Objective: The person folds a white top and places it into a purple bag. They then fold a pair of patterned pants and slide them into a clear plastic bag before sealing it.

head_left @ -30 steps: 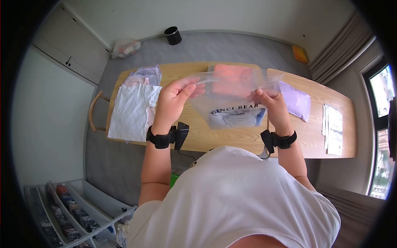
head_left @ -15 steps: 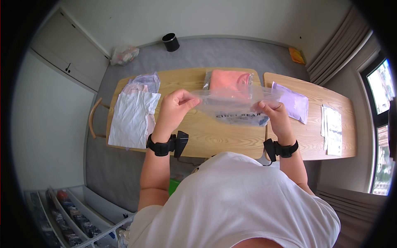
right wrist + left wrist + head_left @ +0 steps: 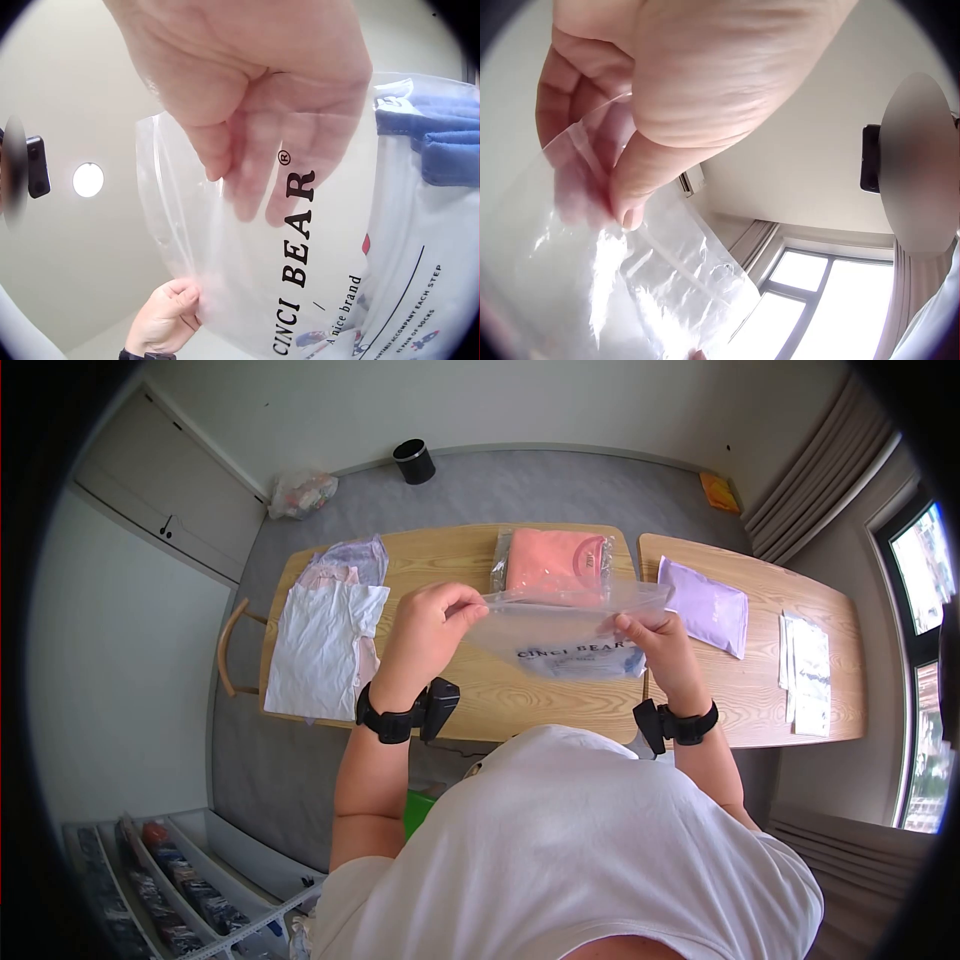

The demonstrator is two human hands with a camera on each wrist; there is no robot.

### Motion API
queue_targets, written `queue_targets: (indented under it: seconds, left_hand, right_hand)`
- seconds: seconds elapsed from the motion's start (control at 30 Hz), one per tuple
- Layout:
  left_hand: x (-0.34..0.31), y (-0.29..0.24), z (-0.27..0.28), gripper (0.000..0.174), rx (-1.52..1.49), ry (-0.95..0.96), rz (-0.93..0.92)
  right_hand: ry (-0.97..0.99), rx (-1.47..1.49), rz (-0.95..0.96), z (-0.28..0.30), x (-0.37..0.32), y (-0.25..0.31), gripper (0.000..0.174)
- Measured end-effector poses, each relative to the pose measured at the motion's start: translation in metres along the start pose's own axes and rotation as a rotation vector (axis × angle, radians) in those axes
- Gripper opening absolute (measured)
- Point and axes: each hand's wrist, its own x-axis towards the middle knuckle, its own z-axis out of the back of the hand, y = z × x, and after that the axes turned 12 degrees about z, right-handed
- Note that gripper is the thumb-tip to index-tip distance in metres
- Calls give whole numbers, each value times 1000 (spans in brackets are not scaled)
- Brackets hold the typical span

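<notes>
A clear plastic bag (image 3: pixel 565 628) printed "CINCI BEAR" is held up over the wooden table (image 3: pixel 470 690) by both hands. My left hand (image 3: pixel 432 628) pinches its top left edge between thumb and fingers; the left wrist view shows the clear bag (image 3: pixel 630 292) film gripped by that left hand (image 3: pixel 626 180). My right hand (image 3: pixel 655 635) grips the bag's right side; in the right wrist view its fingers (image 3: pixel 259 176) curl behind the printed bag (image 3: pixel 315 285). A folded salmon garment in a packet (image 3: pixel 555 563) lies on the table beyond the bag.
A white shirt (image 3: pixel 320 640) and other folded clothes lie at the table's left. A lilac packet (image 3: pixel 708 605) and white sheets (image 3: pixel 805 670) lie on the right table. A chair (image 3: pixel 232 650) stands left; a black bin (image 3: pixel 412 460) stands on the floor beyond.
Both hands have lowered the bag from in front of the salmon packet toward the table, drawing its top edge taut; the salmon packet now shows fully.
</notes>
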Motion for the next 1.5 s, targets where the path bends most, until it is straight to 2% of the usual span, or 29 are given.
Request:
queue_targets:
  seconds: [0.07,0.13,0.23,0.37,0.63,0.77,0.93,1.03,1.27,1.5]
  left_hand:
    - [-1,-2,1,10,20,-7,6]
    - [-2,-7,2,11,115,-39,-73]
    - [-2,-15,-1,11,125,36,-61]
    - [0,-11,-2,11,145,23,-66]
    - [-3,-14,-10,10,114,-113,-173]
    - [-5,-19,-10,10,162,-30,-113]
    - [-6,-17,-17,10,145,-136,-145]
    - [-6,-20,-16,9,132,-142,-197]
    - [-8,-23,-22,10,129,-47,-171]
    - [-12,-29,-29,10,102,-129,-226]
  right_hand:
    - [-3,16,-1,0,1,-1,24]
    - [13,13,-23,-1,1,-2,23]
    - [26,-1,-6,-4,1,3,23]
    - [21,2,-15,-6,1,3,24]
    - [22,27,-11,-10,1,2,23]
    - [39,12,15,-11,-1,1,24]
    - [46,-13,14,-13,-2,7,25]
    - [30,13,-14,-14,-4,5,26]
    - [60,-3,-3,-15,-5,6,21]
    - [62,20,-4,-17,-8,3,21]
